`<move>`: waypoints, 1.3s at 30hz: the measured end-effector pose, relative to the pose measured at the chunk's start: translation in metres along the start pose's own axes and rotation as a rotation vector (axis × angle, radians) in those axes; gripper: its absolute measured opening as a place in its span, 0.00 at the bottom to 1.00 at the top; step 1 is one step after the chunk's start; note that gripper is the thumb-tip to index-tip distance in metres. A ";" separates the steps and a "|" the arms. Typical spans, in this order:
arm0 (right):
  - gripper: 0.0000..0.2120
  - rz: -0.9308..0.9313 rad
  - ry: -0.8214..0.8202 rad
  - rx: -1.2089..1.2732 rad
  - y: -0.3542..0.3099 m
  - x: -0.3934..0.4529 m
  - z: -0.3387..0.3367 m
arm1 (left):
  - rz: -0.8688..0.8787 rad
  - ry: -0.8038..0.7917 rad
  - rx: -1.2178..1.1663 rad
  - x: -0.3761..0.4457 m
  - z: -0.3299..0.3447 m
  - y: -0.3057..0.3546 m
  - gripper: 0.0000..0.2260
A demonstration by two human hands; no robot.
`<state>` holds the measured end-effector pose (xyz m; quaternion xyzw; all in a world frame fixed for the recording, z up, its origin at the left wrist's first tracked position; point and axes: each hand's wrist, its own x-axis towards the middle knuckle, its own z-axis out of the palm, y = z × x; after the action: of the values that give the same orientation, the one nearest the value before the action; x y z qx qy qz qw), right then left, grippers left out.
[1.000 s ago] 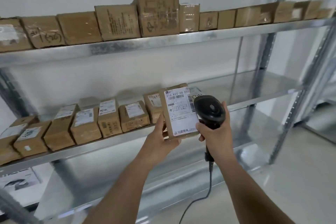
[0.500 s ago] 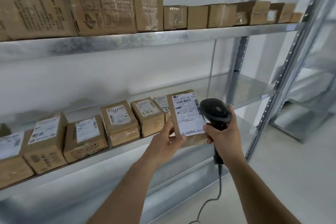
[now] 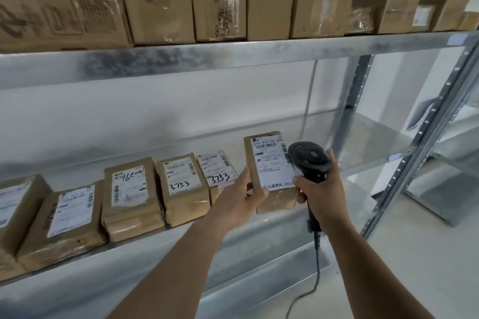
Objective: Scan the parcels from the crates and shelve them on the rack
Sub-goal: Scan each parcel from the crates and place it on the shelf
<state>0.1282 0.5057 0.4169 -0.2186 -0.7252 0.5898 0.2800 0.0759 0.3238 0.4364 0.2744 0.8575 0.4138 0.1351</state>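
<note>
The left hand [image 3: 239,195] gripped a brown parcel [image 3: 272,189] by its lower left edge, thumb pressed on the front just at the corner of the white label [image 3: 270,163], the other fingers hidden behind. The parcel stood upright in front of the middle shelf [image 3: 363,142] of the rack, label facing the person. The right hand [image 3: 321,194] was wrapped tight round the handle of a black barcode scanner [image 3: 309,159], whose rounded head sat just beside the parcel's right edge and overlapped the label. A dark cable [image 3: 315,267] trailed down from the handle.

On the middle shelf, left of the held parcel, a row of taped cardboard parcels lay with labels up; two bore handwritten numbers, one reading 3753 [image 3: 181,185] and its neighbour [image 3: 216,172] marked with inverted digits. Farther left lay a box with scrawled figures [image 3: 131,189] and another labelled box [image 3: 70,212].

The upper shelf [image 3: 233,57] held a line of plain brown cartons [image 3: 269,15], some wrapped in glossy tape. The rack was dull galvanised metal with perforated uprights [image 3: 425,137].
</note>
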 end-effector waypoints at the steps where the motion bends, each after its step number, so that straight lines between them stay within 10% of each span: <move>1: 0.40 0.001 -0.015 -0.016 0.002 0.012 0.000 | -0.009 0.013 0.041 0.009 0.002 0.003 0.25; 17: 0.47 0.151 -0.392 -0.079 0.028 0.116 0.052 | -0.382 -0.002 0.728 0.099 -0.010 -0.033 0.33; 39: 0.48 0.133 -0.535 -0.107 0.022 0.131 0.060 | -0.420 0.040 0.715 0.098 -0.013 -0.016 0.17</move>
<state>-0.0095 0.5512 0.4062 -0.1166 -0.7875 0.6045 0.0275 -0.0156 0.3645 0.4312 0.1151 0.9870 0.0588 0.0960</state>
